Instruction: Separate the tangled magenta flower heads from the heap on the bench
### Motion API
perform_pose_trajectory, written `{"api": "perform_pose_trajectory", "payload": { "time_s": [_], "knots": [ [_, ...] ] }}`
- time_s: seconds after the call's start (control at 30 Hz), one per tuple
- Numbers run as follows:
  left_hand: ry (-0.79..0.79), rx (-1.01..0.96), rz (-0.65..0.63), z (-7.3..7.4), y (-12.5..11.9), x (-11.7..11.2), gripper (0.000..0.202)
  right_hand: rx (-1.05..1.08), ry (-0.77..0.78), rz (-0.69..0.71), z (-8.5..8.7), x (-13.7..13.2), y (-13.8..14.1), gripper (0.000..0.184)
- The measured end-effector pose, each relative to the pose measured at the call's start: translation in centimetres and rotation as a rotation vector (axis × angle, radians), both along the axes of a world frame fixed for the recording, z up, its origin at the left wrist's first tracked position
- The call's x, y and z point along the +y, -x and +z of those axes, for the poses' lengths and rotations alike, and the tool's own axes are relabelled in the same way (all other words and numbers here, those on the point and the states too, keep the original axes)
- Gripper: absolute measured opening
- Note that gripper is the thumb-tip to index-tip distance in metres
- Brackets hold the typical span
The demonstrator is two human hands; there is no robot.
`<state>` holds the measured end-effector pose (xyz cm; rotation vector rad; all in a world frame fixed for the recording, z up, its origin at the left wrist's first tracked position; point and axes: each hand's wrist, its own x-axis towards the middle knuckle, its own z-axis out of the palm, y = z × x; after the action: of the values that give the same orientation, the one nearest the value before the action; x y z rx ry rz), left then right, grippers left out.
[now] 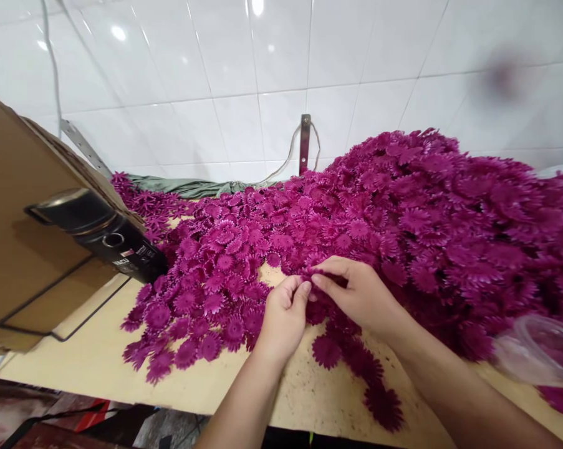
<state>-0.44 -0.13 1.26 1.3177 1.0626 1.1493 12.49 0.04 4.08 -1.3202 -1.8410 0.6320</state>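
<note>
My left hand (287, 308) is closed in a pinch, its thumb and forefinger on a small magenta flower piece (312, 292) that is mostly hidden by the fingers. Pinching at the same piece from the right, my right hand (356, 290) has its fingertips almost touching those of the left. Both hands are just above the table. Around them spreads a large heap of magenta artificial flowers (412, 218) with toothed round petals. A few loose flowers (327, 351) lie below the right wrist.
A black vacuum bottle (108, 231) stands tilted at the left, by a cardboard box (33, 249) and a thin black wire frame (66, 340). A clear plastic tub (538, 352) sits at the right. Behind the wooden table (192, 390) is a white tiled wall (281, 62) with a metal bracket (305, 143).
</note>
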Motion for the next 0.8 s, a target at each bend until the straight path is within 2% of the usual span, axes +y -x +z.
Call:
{"api": "perform_pose_trajectory", "payload": {
  "time_s": [0.1, 0.27, 0.37, 0.53, 0.8],
  "knots": [
    [-0.069, 0.069, 0.003, 0.2, 0.0, 0.0, 0.019, 0.131, 0.053, -0.071, 0.4, 0.6, -0.4, 0.018],
    [-0.071, 0.070, -0.016, 0.0, 0.1, 0.1, 0.018, 0.032, 0.037, -0.217, 0.8, 0.8, -0.5, 0.034],
    [-0.088, 0.088, -0.022, 0.1, 0.0, 0.1, 0.019, 0.056, 0.042, -0.270, 1.1, 1.1, -0.6, 0.039],
    [-0.136, 0.118, 0.002, 1.0, -0.1, 0.2, 0.023, 0.156, 0.031, -0.303, 2.0, 1.9, -0.7, 0.041],
    [-0.128, 0.081, -0.010, 2.0, 0.0, 0.2, 0.024, 0.332, 0.043, -0.340, 3.2, 3.2, -0.2, 0.040]
  ]
}}
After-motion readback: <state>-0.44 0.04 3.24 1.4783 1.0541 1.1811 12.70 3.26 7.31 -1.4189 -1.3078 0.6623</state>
